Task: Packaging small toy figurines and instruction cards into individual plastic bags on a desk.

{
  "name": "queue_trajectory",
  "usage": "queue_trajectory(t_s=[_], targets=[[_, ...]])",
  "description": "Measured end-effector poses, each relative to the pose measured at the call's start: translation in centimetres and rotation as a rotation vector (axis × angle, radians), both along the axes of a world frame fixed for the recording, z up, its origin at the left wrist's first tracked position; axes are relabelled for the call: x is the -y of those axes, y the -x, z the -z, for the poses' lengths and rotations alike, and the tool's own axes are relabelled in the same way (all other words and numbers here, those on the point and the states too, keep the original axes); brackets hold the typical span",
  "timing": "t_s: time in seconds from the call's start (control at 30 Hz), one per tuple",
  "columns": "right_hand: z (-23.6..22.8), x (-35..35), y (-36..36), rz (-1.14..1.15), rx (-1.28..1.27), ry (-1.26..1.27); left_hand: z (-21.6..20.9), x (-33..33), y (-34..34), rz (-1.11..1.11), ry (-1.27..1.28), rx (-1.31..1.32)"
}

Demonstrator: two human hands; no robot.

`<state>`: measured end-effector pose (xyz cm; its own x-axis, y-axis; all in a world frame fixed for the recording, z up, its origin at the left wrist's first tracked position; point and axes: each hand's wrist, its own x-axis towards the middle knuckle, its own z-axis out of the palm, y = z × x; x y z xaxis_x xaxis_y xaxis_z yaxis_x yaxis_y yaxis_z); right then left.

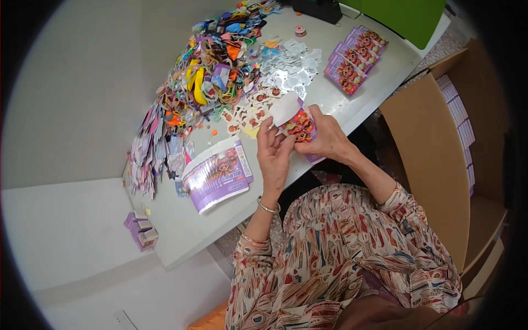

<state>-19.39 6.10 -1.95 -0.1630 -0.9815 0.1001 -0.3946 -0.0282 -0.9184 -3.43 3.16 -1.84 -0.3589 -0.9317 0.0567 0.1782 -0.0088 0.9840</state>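
Between my two hands is a purple printed packet point(300, 130) with red cartoon figures and a pale, rounded flap point(285, 109) at its top. My left hand point(273, 153) pinches its lower left edge with thumb and fingers. Wrapped around its right side is my right hand point(328, 135). Small picture cards point(257, 117) lie just beyond my left hand. To the left, a fanned stack of flat purple packets point(217, 176) rests on the table. Silvery clear pieces point(291, 65) are spread behind the packet I hold.
A large heap of colourful small toys point(217, 82) runs along the wall. Stacked purple packets point(355, 59) sit at the far right of the white table point(220, 217). An open cardboard box point(432, 148) with rows of packets stands at right. A green panel point(410, 19) is at the back.
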Motion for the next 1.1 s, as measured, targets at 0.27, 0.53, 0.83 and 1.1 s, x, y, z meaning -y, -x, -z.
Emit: queue_trajectory(t_s=[0.27, 0.53, 0.83, 1.1], targets=[[0.2, -0.2, 1.2, -0.149, 0.118, -0.059, 0.9, 0.9, -1.6, 0.096, 0.002, 0.123], [-0.6, -0.7, 2.4, -0.378, 0.365, -0.117, -0.7, 2.1, -3.0, 0.286, 0.187, 0.314], [0.2, -1.0, 2.7, -0.576, 0.303, -0.160, -1.8, 2.9, -3.9, 0.607, 0.047, 0.363], [1.2, -0.8, 2.7, -0.566, 0.295, -0.113, -0.5, 1.8, -3.9, 0.550, 0.051, 0.380]])
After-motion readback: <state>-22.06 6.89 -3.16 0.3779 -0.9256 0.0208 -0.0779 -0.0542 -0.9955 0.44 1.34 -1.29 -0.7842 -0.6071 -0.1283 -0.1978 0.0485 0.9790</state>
